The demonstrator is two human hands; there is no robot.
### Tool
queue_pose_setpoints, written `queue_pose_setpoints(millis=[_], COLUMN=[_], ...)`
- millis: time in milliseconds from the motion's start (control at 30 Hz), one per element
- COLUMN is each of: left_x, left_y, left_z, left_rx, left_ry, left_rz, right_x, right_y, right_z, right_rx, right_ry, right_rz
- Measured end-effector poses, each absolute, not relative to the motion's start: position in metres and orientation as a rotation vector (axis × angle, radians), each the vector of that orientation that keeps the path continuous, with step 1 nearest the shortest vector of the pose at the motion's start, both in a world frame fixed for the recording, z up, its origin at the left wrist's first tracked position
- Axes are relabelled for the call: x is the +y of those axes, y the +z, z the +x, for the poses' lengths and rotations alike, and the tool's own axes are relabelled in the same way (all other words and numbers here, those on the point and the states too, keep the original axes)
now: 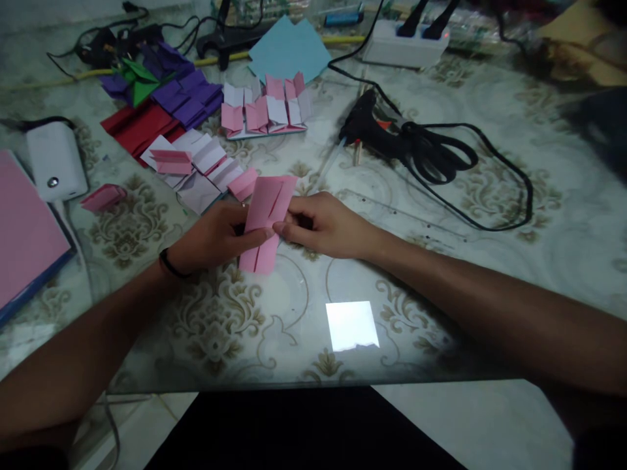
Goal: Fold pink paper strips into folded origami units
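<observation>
A folded pink paper [267, 205] is held up over the table between both hands. My left hand [220, 232] grips it from the left, thumb lying across its front. From the right, my right hand [328, 225] pinches its edge with thumb and fingertips. Just behind the paper lie folded white and pink paper pieces [206, 163], with another pink and white folded set [274, 108] farther back. A small folded pink piece [104, 197] rests to the left.
A black glue gun [375, 130] with a coiled cord lies at the right. Behind are a white power strip [406, 46], light blue paper sheets [290, 49] and purple folded papers [189, 98]. At left are a white power bank [56, 160] and pink sheets [27, 228].
</observation>
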State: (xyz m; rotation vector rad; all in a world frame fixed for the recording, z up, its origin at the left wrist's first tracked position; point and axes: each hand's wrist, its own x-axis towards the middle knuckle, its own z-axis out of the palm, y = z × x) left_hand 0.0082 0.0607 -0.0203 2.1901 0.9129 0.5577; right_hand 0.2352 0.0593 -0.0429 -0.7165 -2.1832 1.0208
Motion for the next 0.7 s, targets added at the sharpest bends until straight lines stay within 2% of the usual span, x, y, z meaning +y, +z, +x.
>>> queue_pose_setpoints(millis=[700], left_x=[0.06], left_y=[-0.0196], left_z=[0.0114], left_rx=[0.887], left_ry=[0.586], left_rz=[2.203], right_x=[0.0592], right_y=[-0.0437], right_z=[0.2349], right_rx=[-2.177], right_ry=[0.995], right_rz=[-0.724])
